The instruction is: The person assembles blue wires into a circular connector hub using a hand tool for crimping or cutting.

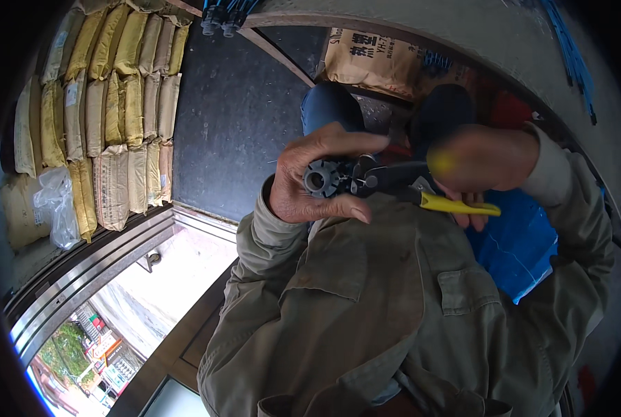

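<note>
My left hand (293, 163) is curled round a dark grey, round plastic part (330, 179) with a notched rim and a hole through its middle. Against this part lie the metal jaws of a pair of cutting pliers (401, 175). Their yellow handles are in the grip of my right hand (494, 158), which is smeared by motion; one handle sticks out below its fingers. Whether the jaws bite on the part is too small to tell. Both hands are in front of my khaki jacket (366, 278), above my knees.
Stacked paper sacks (116, 111) fill the far left, with a clear plastic bag (59, 201) on them. A workbench (421, 17) edges the far side, bearing blue-and-black parts (224, 17). Beneath is a brown sack (369, 59). Blue sheeting (515, 243) lies by my right arm.
</note>
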The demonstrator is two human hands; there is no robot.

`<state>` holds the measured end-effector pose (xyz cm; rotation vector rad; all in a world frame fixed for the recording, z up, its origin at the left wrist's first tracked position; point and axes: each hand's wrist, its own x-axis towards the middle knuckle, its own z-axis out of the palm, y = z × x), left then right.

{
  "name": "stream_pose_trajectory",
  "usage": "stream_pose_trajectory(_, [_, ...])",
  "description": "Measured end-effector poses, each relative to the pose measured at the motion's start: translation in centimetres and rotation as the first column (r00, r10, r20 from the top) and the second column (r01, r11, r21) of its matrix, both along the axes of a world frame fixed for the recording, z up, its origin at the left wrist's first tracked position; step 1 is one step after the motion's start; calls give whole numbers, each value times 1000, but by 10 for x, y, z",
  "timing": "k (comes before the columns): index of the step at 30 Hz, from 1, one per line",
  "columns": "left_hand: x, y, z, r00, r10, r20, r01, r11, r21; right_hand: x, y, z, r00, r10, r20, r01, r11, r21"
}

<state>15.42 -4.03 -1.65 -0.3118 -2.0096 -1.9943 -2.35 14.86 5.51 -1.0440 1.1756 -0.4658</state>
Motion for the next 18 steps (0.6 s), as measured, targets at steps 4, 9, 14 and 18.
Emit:
stream_pose_trajectory(4, [1,0,-6,995,-76,-70,74,997,-22,14,15,-20,952,-111,284,125,992,-31])
stream_pose_trajectory(9, [0,2,-12,999,23,-41,-23,1000,12,41,26,-11,748,-421,-512,-53,732,-679])
stream_pose_trajectory(14, [-3,4,-5,1000,-7,3,7,999,-31,11,38,8,985,13,-170,-18,999,-27])
stream_pose_trajectory(18, [-9,3,-10,979,-176,-98,173,984,-35,7,40,-24,667,-439,602,186,881,436])
